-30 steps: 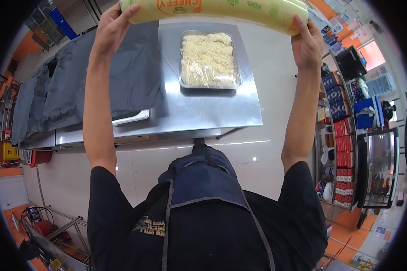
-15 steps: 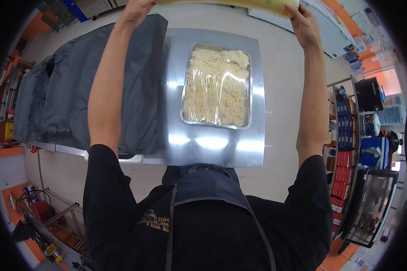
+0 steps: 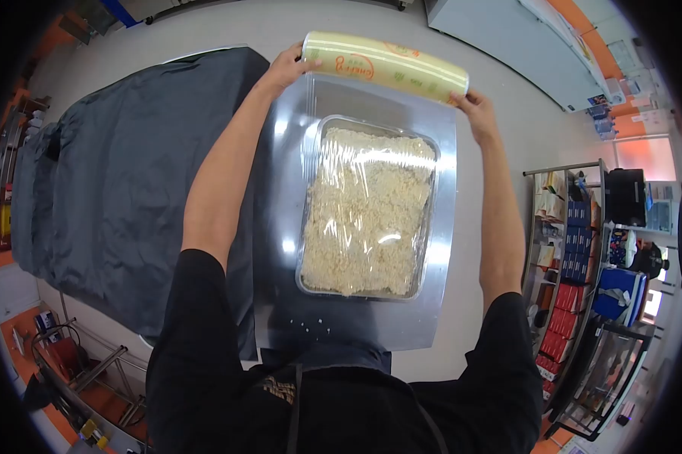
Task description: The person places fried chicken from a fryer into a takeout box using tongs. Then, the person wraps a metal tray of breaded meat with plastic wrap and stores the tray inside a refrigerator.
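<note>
Both hands grip a long yellow-wrapped roll of clear cling film (image 3: 385, 66), left hand (image 3: 286, 68) closed on one end, right hand (image 3: 473, 106) closed on the other, roll held over the far edge of the steel bench (image 3: 356, 325). Film sheet runs from roll back over the rectangular metal tray of pale crumbs (image 3: 369, 216), between the forearms. Judged: tray top looks covered; sheet not yet cut, edges not tucked. Roll label: red oval logo, reads approx "CHEEFY". Dark grey cloth (image 3: 121, 189) left of left arm.

Orange "CHEEFY" logo on cling-film roll (image 3: 385, 65)
</note>
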Demonstrator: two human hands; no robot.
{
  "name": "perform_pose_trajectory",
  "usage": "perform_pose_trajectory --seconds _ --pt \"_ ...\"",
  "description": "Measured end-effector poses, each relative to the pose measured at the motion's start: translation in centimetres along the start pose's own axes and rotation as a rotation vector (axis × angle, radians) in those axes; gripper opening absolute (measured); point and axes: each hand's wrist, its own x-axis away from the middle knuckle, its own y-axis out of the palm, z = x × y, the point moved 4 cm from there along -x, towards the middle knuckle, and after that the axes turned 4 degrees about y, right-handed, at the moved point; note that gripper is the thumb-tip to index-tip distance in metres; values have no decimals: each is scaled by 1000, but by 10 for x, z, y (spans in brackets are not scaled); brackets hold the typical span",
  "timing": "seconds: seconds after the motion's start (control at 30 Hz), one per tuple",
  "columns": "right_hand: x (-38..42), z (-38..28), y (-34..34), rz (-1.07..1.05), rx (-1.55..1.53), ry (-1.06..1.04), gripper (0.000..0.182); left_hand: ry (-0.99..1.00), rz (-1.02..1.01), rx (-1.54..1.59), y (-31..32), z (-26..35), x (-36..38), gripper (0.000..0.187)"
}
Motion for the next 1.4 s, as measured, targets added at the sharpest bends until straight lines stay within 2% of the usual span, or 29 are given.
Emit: perform_pose_trajectory --seconds 0.17,0.2,0.3,0.4,0.5,0.53,0.57,0.6,0.63,0.7,0.73,0.83,0.93,1.07,1.17,1.2,1.4 --pt "-5 50 13 66 20 65 29 26 22 -77 10 -68 -2 41" --pt "-5 56 13 65 29 59 28 2 20 -11 14 -76 -2 39" --pt "-6 73 10 82 8 53 29 48 50 -150 24 -71 0 38" --pt "-1 89 8 124 -31 71 29 117 26 -152 31 -72 -3 39" --pt "3 95 10 202 3 12 29 19 110 -241 28 -77 7 45" --pt "3 98 11 236 42 -12 29 30 293 -356 26 -79 14 50" --pt "4 100 13 270 78 -39 29 -80 291 -344 29 -80 19 50" --pt "9 103 14 408 188 -29 35 -191 288 -333 31 -80 26 51" --pt "13 112 17 412 156 102 36 -302 286 -321 34 -80 32 51" --pt "26 119 26 415 92 360 40 -419 302 -113 43 -86 40 41" --pt "28 119 31 365 0 390 38 -483 298 -14 47 -88 43 38" --pt "26 126 34 343 61 381 32 -578 255 110 53 -91 48 32" --pt "28 129 42 334 -139 297 29 -574 261 100 60 -98 47 25" --pt "26 139 40 347 -11 352 27 -571 402 -105 61 -117 47 21" --pt "17 151 35 360 94 339 25 -592 421 -38 58 -140 43 20" --pt "16 147 34 351 102 374 25 -548 358 -141 57 -134 42 23" --pt "10 147 34 342 373 483 28 -497 329 -561 51 -125 45 37"
